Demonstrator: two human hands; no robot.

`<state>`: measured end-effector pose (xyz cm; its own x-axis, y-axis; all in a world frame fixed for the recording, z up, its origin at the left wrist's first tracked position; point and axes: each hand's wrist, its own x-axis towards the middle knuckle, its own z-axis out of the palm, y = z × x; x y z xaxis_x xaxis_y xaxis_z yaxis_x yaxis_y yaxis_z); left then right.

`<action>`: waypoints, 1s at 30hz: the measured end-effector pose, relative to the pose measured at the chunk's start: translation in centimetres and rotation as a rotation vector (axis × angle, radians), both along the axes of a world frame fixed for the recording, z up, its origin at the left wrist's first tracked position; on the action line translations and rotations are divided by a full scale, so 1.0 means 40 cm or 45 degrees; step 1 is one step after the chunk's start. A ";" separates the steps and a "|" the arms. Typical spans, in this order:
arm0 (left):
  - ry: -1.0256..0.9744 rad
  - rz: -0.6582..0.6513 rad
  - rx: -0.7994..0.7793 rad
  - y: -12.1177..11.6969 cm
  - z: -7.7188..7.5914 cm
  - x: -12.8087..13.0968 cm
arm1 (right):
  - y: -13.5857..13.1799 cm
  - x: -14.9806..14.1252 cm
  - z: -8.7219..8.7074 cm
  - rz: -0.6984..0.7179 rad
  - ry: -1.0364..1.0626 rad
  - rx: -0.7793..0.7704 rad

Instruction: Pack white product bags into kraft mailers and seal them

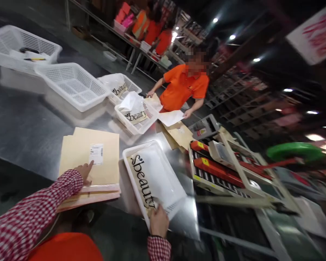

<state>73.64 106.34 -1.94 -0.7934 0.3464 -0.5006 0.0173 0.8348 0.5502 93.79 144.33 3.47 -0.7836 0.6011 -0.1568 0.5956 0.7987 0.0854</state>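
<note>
My left hand [84,171] rests on a stack of tan paper envelopes [73,152], its index finger stretched out to the white printed label [96,154] on the top one. It holds nothing. To the right, a white plastic bag [157,174] with black "beauty" lettering lies in a shallow white basket [176,181]. My right hand [159,221] is closed at the near end of this bag, with its fingers pinching the bag's lower corner close to the basket rim. The fingertips are partly hidden.
More white baskets [78,98] stand along the metal table [19,108], two with "beauty" bags. Across the table a person in orange [183,87] handles white and tan sheets. Machinery with orange parts [220,172] stands at the right. Other people in orange are farther back.
</note>
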 end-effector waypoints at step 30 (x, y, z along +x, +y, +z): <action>-1.300 0.671 1.516 0.129 0.192 0.016 | -0.038 -0.055 0.134 1.076 0.888 0.165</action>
<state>74.26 111.51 5.73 -0.4718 0.7095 -0.5235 -0.8603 -0.2402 0.4497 91.60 142.82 8.83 -0.8419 -0.1902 0.5051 -0.1883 0.9806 0.0553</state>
